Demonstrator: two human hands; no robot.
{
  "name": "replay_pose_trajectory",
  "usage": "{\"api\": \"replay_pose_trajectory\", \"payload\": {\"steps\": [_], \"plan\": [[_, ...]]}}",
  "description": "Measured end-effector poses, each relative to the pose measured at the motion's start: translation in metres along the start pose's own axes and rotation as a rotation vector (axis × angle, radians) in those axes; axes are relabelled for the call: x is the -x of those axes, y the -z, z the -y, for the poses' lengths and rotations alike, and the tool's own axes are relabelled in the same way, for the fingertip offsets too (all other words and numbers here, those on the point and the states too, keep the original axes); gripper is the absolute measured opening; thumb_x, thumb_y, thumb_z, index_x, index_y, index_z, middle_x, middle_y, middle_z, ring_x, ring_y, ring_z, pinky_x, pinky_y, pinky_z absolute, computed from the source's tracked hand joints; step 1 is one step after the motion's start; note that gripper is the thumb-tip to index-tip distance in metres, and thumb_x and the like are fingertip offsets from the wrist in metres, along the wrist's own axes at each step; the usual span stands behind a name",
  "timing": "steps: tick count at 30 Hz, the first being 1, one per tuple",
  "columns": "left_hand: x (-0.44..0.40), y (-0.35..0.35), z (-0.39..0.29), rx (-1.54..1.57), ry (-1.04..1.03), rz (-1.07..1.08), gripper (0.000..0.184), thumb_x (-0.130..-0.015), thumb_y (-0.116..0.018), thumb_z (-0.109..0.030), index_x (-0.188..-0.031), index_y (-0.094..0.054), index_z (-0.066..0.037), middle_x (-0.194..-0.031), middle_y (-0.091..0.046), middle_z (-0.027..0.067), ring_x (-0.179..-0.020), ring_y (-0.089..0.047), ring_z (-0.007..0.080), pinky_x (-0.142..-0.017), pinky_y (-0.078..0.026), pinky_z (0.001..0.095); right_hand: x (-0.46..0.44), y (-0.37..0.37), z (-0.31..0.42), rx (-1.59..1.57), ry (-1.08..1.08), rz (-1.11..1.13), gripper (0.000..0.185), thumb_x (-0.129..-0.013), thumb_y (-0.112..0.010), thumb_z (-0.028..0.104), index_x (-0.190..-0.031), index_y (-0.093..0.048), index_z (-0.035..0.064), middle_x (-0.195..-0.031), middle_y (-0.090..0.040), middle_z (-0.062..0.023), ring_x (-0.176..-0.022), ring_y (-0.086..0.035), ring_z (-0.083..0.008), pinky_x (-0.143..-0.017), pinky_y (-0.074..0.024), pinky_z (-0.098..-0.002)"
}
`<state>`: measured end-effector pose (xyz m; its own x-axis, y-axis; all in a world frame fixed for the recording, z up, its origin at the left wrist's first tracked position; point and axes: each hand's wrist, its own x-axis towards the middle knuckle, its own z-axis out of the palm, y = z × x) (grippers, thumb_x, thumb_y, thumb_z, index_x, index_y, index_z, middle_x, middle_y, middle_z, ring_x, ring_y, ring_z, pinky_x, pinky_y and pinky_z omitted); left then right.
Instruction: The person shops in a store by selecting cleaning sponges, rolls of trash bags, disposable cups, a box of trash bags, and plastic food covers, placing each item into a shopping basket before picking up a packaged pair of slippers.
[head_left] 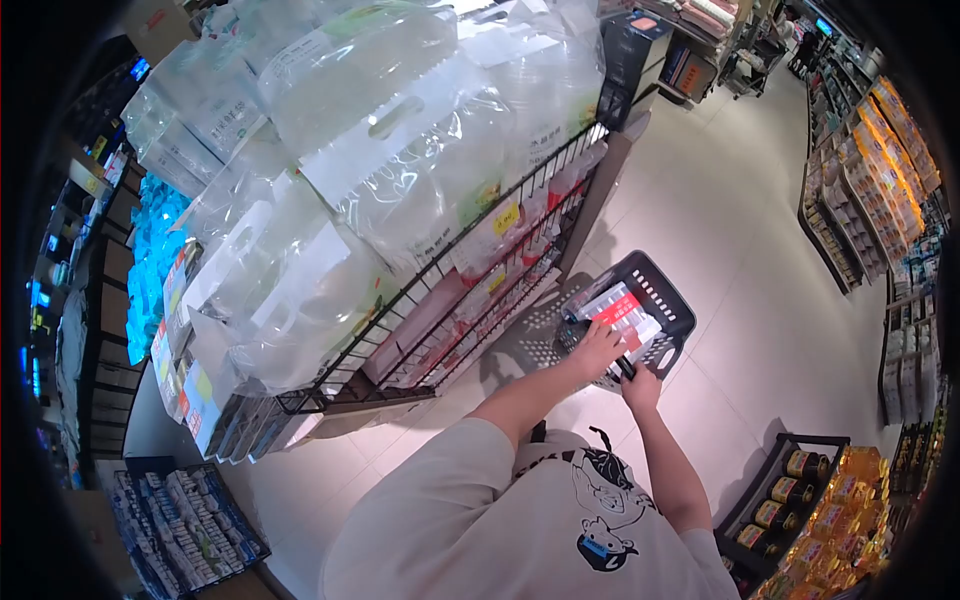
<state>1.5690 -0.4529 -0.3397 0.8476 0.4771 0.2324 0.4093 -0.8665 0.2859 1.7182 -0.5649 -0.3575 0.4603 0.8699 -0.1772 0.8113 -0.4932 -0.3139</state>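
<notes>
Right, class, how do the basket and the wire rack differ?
The basket is grey with small holes; the rack is black with open bars. The basket holds a red-and-white pack; the rack is heaped with large clear bags. Both carry packaged goods.

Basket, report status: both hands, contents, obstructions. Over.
Right hand closed on black handle. Left hand at red-and-white package inside basket, grip unclear. Display rack close on the left.

Clear-wrapped packs point(420, 150) piled on black wire rack point(440, 268). Lower right: dark jars point(790, 490) beside yellow-orange goods point(850, 500). Pale tiled floor point(750, 340).
</notes>
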Motion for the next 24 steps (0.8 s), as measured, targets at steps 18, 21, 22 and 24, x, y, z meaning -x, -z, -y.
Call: {"api": "replay_pose_trajectory", "payload": {"steps": [18, 21, 22, 24], "plan": [[-0.027, 0.011, 0.031, 0.139, -0.121, 0.358, 0.062, -0.074, -0.069, -0.008, -0.133, -0.050, -0.009, -0.139, -0.046, 0.0139, -0.135, -0.036, 0.0356, -0.119, -0.013, 0.0598, -0.052, 0.005, -0.005, -0.056, -0.142, 0.328, 0.045, -0.077, -0.070, 0.037, -0.083, -0.073, -0.0069, -0.089, -0.071, -0.0290, -0.091, -0.071, -0.0394, -0.083, -0.0571, -0.0455], [-0.043, 0.011, 0.031, 0.103, -0.123, 0.417, 0.064, -0.078, -0.066, -0.008, -0.139, -0.047, -0.010, -0.143, -0.044, 0.0144, -0.137, -0.035, 0.0354, -0.119, -0.010, 0.0607, -0.063, 0.011, -0.006, 0.076, -0.101, 0.303, 0.039, -0.078, -0.064, 0.032, -0.092, -0.074, -0.0032, -0.096, -0.072, -0.0270, -0.093, -0.071, -0.0401, -0.087, -0.0568, -0.0450], [-0.049, -0.005, 0.034, 0.085, -0.122, 0.388, 0.062, -0.079, -0.065, -0.011, -0.139, -0.047, -0.010, -0.143, -0.044, 0.0140, -0.137, -0.035, 0.0356, -0.119, -0.010, 0.0597, -0.069, 0.024, -0.001, 0.116, -0.100, 0.359, 0.037, -0.079, -0.062, 0.030, -0.094, -0.074, -0.0018, -0.097, -0.072, -0.0259, -0.094, -0.071, -0.0402, -0.087, -0.0569, -0.0447], [-0.068, 0.001, 0.038, 0.116, -0.116, 0.445, 0.066, -0.077, -0.068, -0.013, -0.139, -0.048, -0.014, -0.138, -0.048, 0.0112, -0.134, -0.039, 0.0343, -0.119, -0.015, 0.0562, -0.080, 0.036, 0.003, 0.150, -0.143, 0.425, 0.036, -0.079, -0.060, 0.028, -0.097, -0.073, 0.0002, -0.101, -0.072, -0.0238, -0.097, -0.070, -0.0390, -0.088, -0.0565, -0.0442]]}}
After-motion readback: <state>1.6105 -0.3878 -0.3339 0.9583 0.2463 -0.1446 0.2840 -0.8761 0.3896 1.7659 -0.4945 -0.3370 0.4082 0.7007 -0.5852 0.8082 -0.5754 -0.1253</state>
